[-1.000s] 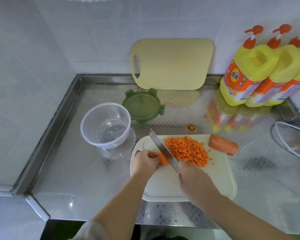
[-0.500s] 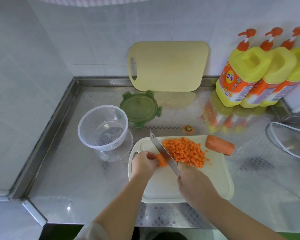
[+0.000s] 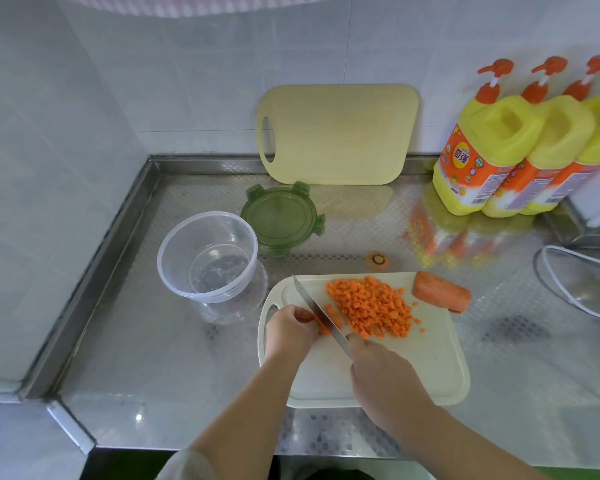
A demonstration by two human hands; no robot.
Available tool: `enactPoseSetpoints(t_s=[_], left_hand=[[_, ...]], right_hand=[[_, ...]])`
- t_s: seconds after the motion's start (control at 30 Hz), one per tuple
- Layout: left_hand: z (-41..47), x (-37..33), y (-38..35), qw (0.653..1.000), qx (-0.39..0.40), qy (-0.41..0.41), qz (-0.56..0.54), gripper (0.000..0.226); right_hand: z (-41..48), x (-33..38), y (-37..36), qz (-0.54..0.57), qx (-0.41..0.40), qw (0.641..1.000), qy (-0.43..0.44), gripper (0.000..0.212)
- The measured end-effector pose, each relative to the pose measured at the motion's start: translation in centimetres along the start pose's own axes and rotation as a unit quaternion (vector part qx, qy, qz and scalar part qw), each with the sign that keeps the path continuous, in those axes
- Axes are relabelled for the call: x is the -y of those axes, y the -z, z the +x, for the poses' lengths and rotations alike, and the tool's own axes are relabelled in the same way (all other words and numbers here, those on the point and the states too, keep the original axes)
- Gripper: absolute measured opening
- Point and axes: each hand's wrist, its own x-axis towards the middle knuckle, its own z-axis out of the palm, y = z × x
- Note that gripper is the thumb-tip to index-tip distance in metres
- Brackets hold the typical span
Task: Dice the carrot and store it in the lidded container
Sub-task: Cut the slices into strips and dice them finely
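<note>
On the white cutting board lies a heap of diced carrot. My right hand grips the handle of a knife, whose blade slants across the board's left part. My left hand holds a small carrot piece against the blade's left side. A larger uncut carrot chunk lies at the board's far right edge. The clear round container stands open to the left of the board, and its green lid lies flat behind it.
A cut carrot end lies on the steel counter behind the board. A yellow cutting board leans on the tiled wall. Three yellow pump bottles stand at the back right. A white cable loops at the right.
The knife has worked a little further left along the carrot piece, which is now shorter under my left fingers. The camera view has shifted slightly.
</note>
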Motion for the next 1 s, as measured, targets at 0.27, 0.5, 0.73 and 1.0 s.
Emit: enactPoseSetpoints(t_s=[0.27,0.5,0.73,1.0], left_hand=[[0.3,0.1,-0.1,0.999,0.017,0.025,-0.016,0.004],[-0.1,-0.3,0.0,1.000,0.003,0.011,-0.005,0.009],[-0.2,0.1,0.1,0.999,-0.009,-0.014,0.027,0.006],[-0.5,0.5,-0.1,0.999,-0.019,-0.034,0.013,0.010]], right_hand=[[-0.1,0.5,-0.6,-0.039,0.007,0.999,-0.006,0.047],[0.9,-0.1,-1.5,-0.057,0.013,0.998,-0.015,0.048],[1.6,-1.8,-0.6,0.018,0.062,0.998,-0.020,0.024],[0.0,-0.9,0.5,0.035,-0.019,0.999,0.005,0.022]])
